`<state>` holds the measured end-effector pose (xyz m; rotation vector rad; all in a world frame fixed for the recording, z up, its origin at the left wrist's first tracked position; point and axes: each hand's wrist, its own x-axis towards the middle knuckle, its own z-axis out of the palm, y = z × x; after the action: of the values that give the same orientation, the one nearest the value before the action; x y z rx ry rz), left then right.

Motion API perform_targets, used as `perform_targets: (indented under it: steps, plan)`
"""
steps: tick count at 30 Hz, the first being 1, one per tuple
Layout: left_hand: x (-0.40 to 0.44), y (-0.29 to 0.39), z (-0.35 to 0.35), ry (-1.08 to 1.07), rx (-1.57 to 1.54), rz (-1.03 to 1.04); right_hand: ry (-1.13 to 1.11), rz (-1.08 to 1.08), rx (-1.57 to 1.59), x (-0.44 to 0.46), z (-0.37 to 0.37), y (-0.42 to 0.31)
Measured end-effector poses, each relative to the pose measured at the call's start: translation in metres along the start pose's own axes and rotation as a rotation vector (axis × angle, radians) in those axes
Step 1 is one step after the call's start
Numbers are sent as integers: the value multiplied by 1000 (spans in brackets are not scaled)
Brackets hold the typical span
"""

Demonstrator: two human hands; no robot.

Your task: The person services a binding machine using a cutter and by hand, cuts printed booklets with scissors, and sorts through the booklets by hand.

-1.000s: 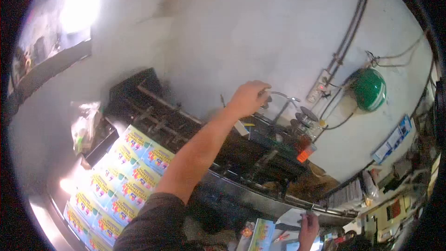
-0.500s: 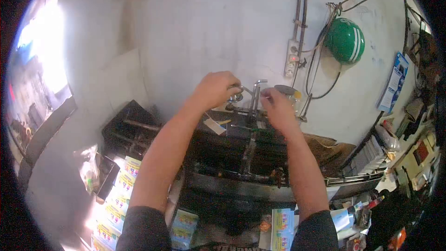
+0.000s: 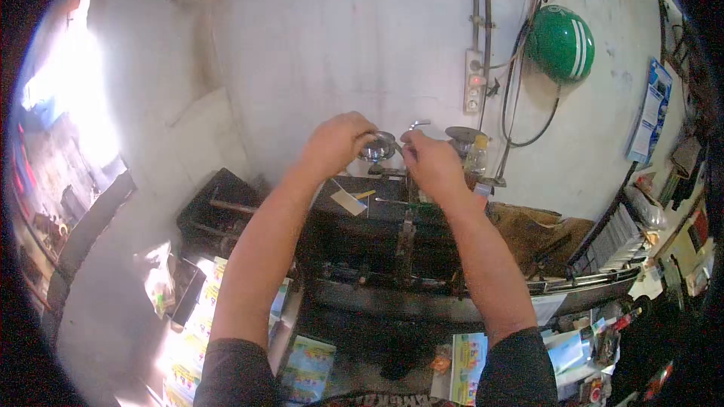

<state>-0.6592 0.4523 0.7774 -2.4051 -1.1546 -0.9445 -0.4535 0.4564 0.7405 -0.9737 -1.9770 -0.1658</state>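
Both arms reach forward over a dark machine [image 3: 354, 226] against the wall. My left hand [image 3: 339, 143] is closed, thumb and fingers together at the near edge of a shiny round metal bowl [image 3: 377, 149]. A thin grey strip [image 3: 398, 146] seems to run from its fingertips toward my right hand [image 3: 436, 166]. That hand's fingers are curled and pinched together at the strip's other end, just in front of a bent metal rod [image 3: 420, 123]. Exactly what lies between the fingertips is small and partly hidden.
A small tag [image 3: 347, 202] sits below my left hand. At right are a round grey disc [image 3: 466, 134] and a bottle with a yellow top [image 3: 479, 154]. A power strip [image 3: 473, 81] and a green helmet [image 3: 560, 44] hang on the wall. Printed sheets [image 3: 309, 365] lie below.
My right hand has moved left, closer to my left hand, and now covers part of the metal rod. More of the metal bowl shows. The view has shifted slightly.
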Motion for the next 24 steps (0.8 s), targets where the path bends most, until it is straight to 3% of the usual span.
perform_targets:
  steps: [7,13,15,18,22,24]
  plan:
    - [-7,-5,4,40,-37,-27,-77,119,-20,8,0,-4]
    - [-12,-8,4,45,-41,-27,21,66,292,7,5,-2]
    - [-12,-7,4,44,-31,-26,45,-45,93,12,4,0]
    - [-13,-7,3,50,-48,-51,-129,104,87,13,-11,-8]
    - [-11,-10,4,62,-54,-19,-138,53,87,14,-7,-4]
    - [-12,-10,7,55,-57,-25,-129,21,-69,17,-3,-6]
